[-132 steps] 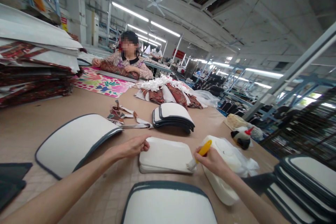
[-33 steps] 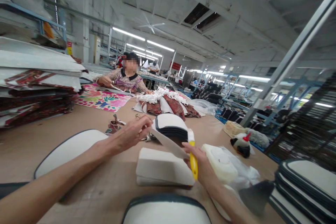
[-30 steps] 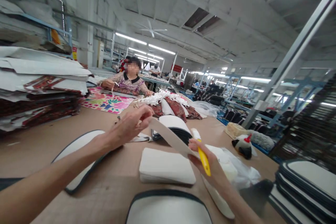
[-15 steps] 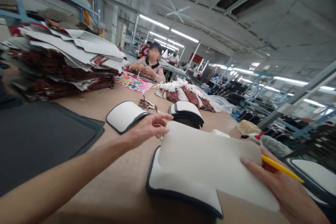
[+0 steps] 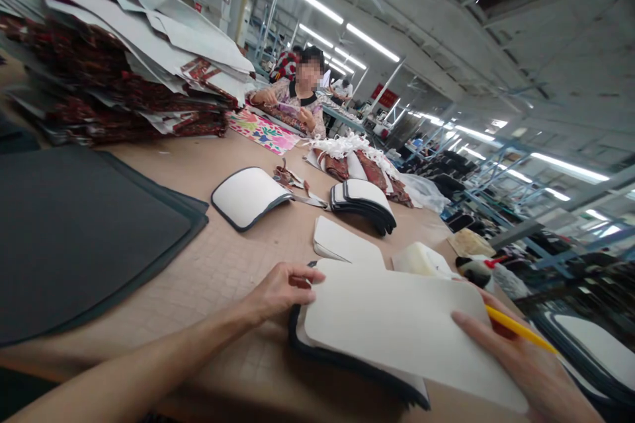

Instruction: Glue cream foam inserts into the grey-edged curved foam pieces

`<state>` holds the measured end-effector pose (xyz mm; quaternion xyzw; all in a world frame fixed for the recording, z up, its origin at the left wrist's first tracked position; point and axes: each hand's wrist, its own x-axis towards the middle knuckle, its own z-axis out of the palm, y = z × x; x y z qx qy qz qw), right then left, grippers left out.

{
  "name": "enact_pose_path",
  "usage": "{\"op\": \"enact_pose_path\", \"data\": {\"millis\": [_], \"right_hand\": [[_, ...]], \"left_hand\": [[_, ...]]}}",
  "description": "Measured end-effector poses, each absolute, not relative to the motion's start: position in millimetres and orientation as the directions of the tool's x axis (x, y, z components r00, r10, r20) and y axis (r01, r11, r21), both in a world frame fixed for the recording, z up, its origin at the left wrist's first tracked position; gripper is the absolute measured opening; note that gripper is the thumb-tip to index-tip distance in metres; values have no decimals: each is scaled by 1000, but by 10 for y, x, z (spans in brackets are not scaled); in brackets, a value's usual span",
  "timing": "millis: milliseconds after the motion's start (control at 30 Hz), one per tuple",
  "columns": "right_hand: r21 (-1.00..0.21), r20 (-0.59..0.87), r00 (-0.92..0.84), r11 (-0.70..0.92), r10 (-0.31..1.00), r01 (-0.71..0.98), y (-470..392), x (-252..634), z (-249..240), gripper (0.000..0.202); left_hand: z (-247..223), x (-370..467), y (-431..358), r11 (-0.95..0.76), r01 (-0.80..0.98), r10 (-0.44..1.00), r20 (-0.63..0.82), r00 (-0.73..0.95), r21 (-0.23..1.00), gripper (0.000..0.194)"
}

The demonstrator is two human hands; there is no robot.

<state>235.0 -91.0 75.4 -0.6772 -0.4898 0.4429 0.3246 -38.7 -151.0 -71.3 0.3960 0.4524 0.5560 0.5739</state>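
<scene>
A cream-white sheet point(image 5: 397, 317) with rounded corners lies tilted over a stack of white pads with dark edges point(image 5: 342, 358). My left hand point(image 5: 282, 291) has its fingers closed at the sheet's upper left corner. On the opposite side, my right hand point(image 5: 520, 353) grips the right edge, thumb on top and fingers underneath. A slim yellow stick, like a pen point(image 5: 520, 328), is tucked in that same hand; its tip is hidden. Just beyond the sheet lie more loose white sheets point(image 5: 347, 241).
Dark flat sheets point(image 5: 89, 231) cover the table's left side. Farther back are a single curved pad point(image 5: 251, 195), a pad stack point(image 5: 364, 198), scissors point(image 5: 311, 199) and tall fabric piles point(image 5: 124, 73). A co-worker point(image 5: 302, 92) sits across the table. More pads point(image 5: 595, 350) stand at right.
The white sheet has come down onto the pad stack, its left corner lower. My left hand has moved down with it. The loose sheets behind have come into view as the camera shifted.
</scene>
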Motion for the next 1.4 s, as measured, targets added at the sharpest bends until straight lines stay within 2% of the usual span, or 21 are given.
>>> {"op": "enact_pose_path", "data": {"millis": [133, 367, 600, 833, 1067, 1267, 1400], "right_hand": [[-826, -296, 187, -350, 936, 443, -860, 2340, 781, 108], [-830, -328, 162, -366, 931, 422, -937, 2246, 787, 89], [-726, -348, 216, -408, 912, 554, -789, 2384, 785, 102], [-762, -294, 176, -342, 939, 550, -924, 2251, 792, 100], [-748, -291, 237, -375, 927, 547, -907, 2243, 810, 105], [-804, -309, 111, -322, 945, 501, -981, 2224, 762, 91], [-849, -186, 47, -184, 981, 495, -970, 2273, 692, 79]], "left_hand": [[-800, -358, -1526, 70, -269, 995, -87, -52, 961, 40], [-910, -334, -1514, 59, -278, 994, -81, -68, 959, 41], [-963, -314, -1515, 19, -267, 995, -45, -92, 964, 40], [-946, -293, -1527, -9, -245, 996, -11, -83, 969, 40], [-937, -284, -1547, -29, -195, 997, 16, -69, 980, 42], [-911, -291, -1545, -33, -137, 998, 24, -62, 990, 43], [-872, -310, -1547, -41, -87, 999, 38, -35, 995, 42]]}}
